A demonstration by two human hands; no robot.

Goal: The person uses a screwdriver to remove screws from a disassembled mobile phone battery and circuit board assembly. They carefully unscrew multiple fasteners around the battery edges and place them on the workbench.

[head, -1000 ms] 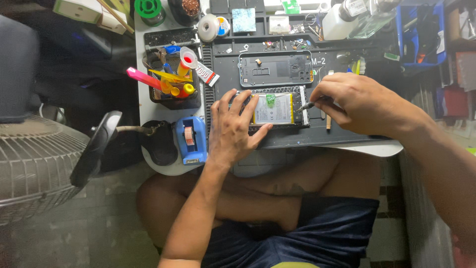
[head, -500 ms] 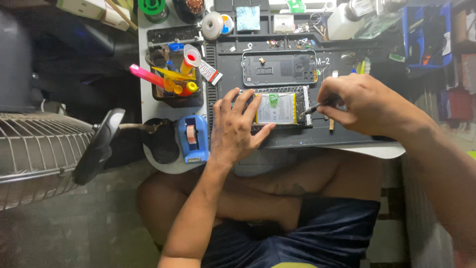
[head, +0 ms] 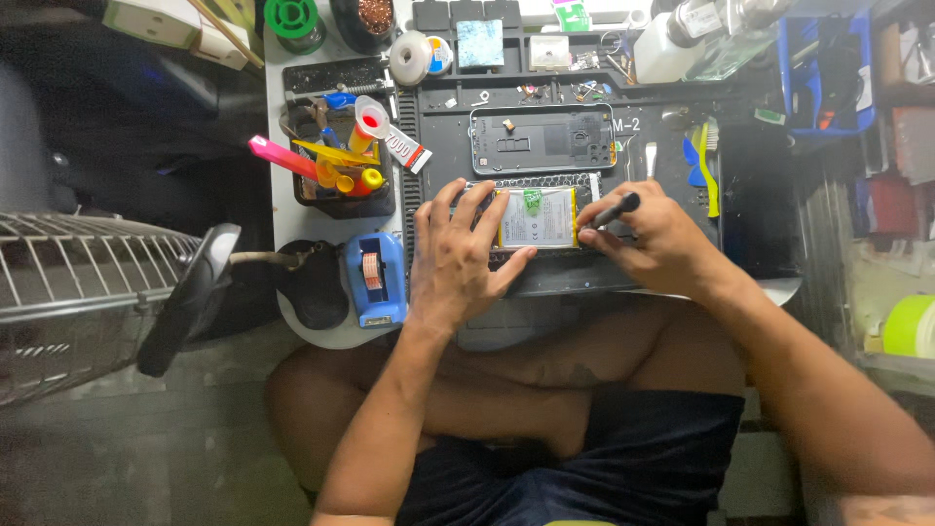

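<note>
Far out to the left of your left hand there's a wire fan guard [head: 68, 292], and nearer in, a black round pad [head: 317, 282] sits on the edge of the worktop [head: 282, 175]. Just left of your left hand stands a blue tape dispenser [head: 375, 278], with a black tool caddy [head: 341, 170] above it, stuffed with pink, yellow and red-capped tools.

Now your left hand [head: 458, 258]: fingers spread, palm flat, pressing down on the left end of the opened phone [head: 541, 224], fingertips reaching onto its battery [head: 538, 219]. So that grip is open, holding the phone down rather than wrapped round it. The phone lies on the dark work mat [head: 438, 127], right between your two hands, with a small green tab showing at the battery's top edge.

Just above the phone, beyond both hands, a separate phone back frame [head: 542, 139] lies flat on the mat.

Over to your right hand [head: 657, 244]: its grip is closed round a slim dark tool [head: 614, 209], which angles towards the battery's right edge. Past it to the right lie yellow and blue pry tools [head: 703, 161].
</note>
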